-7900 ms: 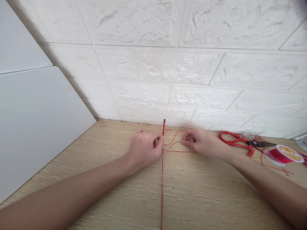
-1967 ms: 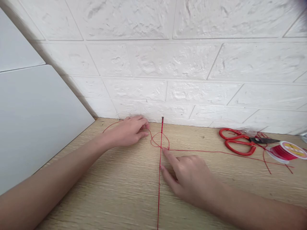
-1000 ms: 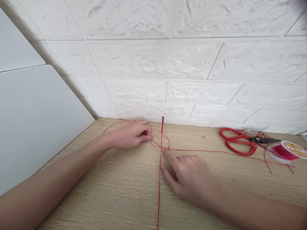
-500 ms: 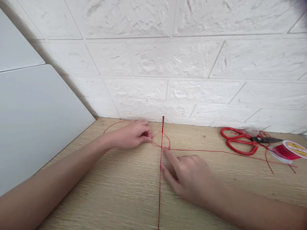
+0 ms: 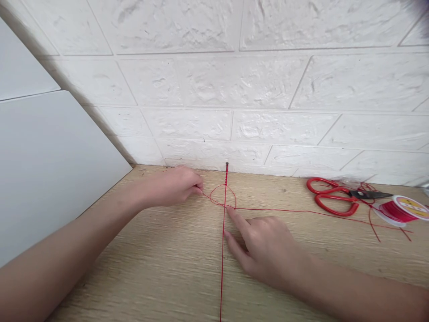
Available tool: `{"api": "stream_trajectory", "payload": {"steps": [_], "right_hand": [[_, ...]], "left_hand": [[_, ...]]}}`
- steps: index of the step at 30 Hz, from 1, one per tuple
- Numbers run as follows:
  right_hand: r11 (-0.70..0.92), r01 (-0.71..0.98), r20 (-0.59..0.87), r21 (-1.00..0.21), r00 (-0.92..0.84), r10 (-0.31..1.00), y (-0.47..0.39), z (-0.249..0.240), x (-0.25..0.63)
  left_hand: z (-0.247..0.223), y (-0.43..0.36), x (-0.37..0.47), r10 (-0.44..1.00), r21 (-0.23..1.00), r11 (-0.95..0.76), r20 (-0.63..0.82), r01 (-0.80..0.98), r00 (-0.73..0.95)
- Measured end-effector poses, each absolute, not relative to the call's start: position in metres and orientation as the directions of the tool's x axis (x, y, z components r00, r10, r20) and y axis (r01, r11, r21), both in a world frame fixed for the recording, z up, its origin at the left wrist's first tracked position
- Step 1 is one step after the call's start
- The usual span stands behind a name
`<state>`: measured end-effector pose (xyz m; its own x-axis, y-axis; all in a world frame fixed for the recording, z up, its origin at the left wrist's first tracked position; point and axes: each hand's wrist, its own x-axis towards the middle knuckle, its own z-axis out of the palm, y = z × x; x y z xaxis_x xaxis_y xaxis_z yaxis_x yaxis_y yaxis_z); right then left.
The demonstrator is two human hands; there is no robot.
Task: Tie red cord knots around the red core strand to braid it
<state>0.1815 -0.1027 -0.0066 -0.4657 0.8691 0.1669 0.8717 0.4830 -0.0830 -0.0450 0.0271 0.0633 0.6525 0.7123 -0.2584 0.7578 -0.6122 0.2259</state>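
A short knotted red braid (image 5: pixel 226 174) hangs from a dark nail at the foot of the wall. From it a straight red cord (image 5: pixel 222 259) runs down toward the bottom edge. Around that cord lies a thin looped red thread (image 5: pixel 236 197), with one end stretching right across the table. My left hand (image 5: pixel 179 185), left of the loop, pinches the thread between thumb and fingertips. Below the loop, my right hand (image 5: pixel 261 243) has its index fingertip on the thread crossing and its thumb apart beside the straight cord.
Red-handled scissors (image 5: pixel 335 201) and a spool of red thread (image 5: pixel 398 210) lie at the right on the wooden table (image 5: pixel 161 268), with loose thread ends around them. White brick-patterned wall (image 5: pixel 208 80) stands behind; a pale panel (image 5: pixel 53 165) rises at the left.
My left hand has moved a little left, pulling the thread with it. The small curl at the loop's lower right is gone. My right hand stays in nearly the same place.
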Motion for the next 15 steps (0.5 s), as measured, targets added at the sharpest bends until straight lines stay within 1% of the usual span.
{"api": "stream_trajectory", "payload": {"steps": [4,7,13,15], "right_hand": [[0.482,0.873,0.167,-0.076,-0.465,0.869,-0.103,-0.006,0.182],[0.48,0.874,0.165,-0.077,-0.464,0.871,-0.103,-0.006,0.181],[0.478,0.874,0.157,-0.088,-0.461,0.873,-0.103,-0.006,0.181],[0.478,0.874,0.157,-0.089,-0.462,0.873,-0.103,-0.007,0.182]], "left_hand": [[0.07,0.024,-0.045,0.756,0.151,-0.591,-0.239,0.792,0.61],[0.07,0.025,-0.048,0.755,0.102,-0.61,-0.227,0.786,0.616],[0.07,0.029,-0.054,0.738,0.086,-0.622,-0.267,0.779,0.619],[0.07,0.03,-0.057,0.744,0.08,-0.619,-0.26,0.782,0.616]]}}
